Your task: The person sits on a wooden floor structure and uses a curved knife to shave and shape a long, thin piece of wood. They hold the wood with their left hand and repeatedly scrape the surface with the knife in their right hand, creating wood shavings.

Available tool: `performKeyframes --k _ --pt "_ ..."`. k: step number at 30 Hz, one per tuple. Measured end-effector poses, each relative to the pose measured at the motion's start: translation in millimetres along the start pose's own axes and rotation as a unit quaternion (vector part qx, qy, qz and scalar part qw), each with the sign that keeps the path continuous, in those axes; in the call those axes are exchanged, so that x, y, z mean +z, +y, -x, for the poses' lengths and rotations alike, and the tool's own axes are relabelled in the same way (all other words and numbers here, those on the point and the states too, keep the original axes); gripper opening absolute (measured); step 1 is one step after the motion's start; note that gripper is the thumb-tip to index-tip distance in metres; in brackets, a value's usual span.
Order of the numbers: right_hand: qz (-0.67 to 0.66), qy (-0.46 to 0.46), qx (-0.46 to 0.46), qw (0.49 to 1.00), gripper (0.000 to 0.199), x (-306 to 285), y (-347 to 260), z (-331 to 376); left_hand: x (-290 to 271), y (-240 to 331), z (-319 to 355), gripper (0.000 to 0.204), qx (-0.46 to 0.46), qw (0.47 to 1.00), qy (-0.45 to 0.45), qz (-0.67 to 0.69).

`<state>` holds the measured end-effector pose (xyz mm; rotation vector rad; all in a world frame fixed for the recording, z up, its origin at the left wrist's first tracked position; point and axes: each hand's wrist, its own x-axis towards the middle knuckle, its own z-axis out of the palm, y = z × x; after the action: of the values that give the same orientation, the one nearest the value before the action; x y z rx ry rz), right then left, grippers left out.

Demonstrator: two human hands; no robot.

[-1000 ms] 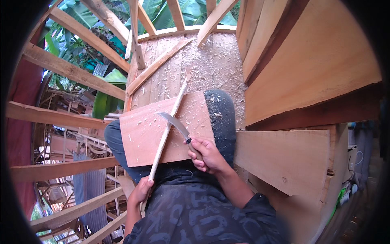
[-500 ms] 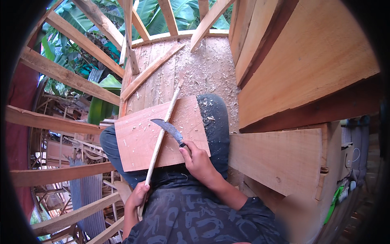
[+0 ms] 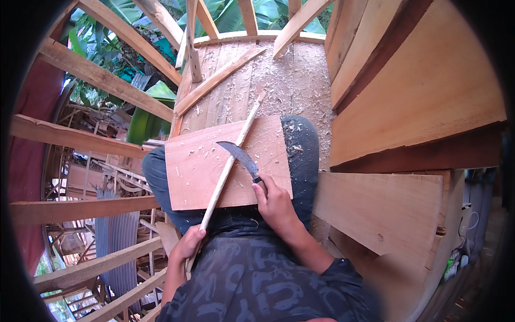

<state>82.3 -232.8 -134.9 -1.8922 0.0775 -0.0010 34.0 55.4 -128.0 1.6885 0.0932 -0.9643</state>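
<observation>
A long pale wooden stick (image 3: 220, 185) slants across a flat board (image 3: 196, 155) that rests on my lap. My left hand (image 3: 189, 243) is closed around the stick's lower part, close to my body. In my right hand (image 3: 277, 205) is a knife (image 3: 242, 158) with a curved dark blade, gripped by its handle. The blade lies across the stick near the middle of the board, its tip pointing left. Small wood shavings are scattered over the board and on my right trouser leg. My right fingers hide most of the knife's handle.
Ahead, the plank floor (image 3: 300, 70) is strewn with shavings, and a loose batten (image 3: 220, 79) lies on it. Slanted wooden bars (image 3: 86, 135) run along the left, with gaps between them. Large wooden panels (image 3: 413, 91) and a plank box side (image 3: 381, 206) stand close on the right.
The whole view has shifted, so everything sits a little further right and higher. Both hands keep their hold, and the blade stays at about the same place on the stick.
</observation>
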Motion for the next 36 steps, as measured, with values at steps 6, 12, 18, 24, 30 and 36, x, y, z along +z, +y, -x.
performKeyframes --k 6,12,18,24,30,36 --pt "-0.010 0.029 -0.034 0.999 0.024 1.0 4.6 -2.7 1.2 -0.1 0.2 0.053 -0.006 1.000 0.013 0.007" --pt "-0.462 -0.187 0.264 0.826 0.023 -35.4 -9.6 -15.4 -0.5 -4.8 2.5 0.052 -0.006 1.000 0.016 -0.004" --pt "-0.109 -0.008 0.051 0.993 0.028 -6.8 6.6 -4.0 3.6 0.5 1.0 0.049 0.004 1.000 0.023 -0.015" --pt "-0.023 0.001 0.032 0.999 0.024 -7.8 -4.5 -4.1 3.8 3.3 0.3 0.048 -0.002 1.000 0.025 -0.015" --pt "0.011 0.011 0.005 1.000 0.023 -4.9 -1.8 -3.9 4.6 4.0 0.3 0.048 -0.004 1.000 0.025 -0.009" --pt "0.042 0.012 -0.018 0.999 0.023 -3.8 0.1 -5.3 2.6 -1.1 -0.5 0.050 -0.002 1.000 0.018 0.002"
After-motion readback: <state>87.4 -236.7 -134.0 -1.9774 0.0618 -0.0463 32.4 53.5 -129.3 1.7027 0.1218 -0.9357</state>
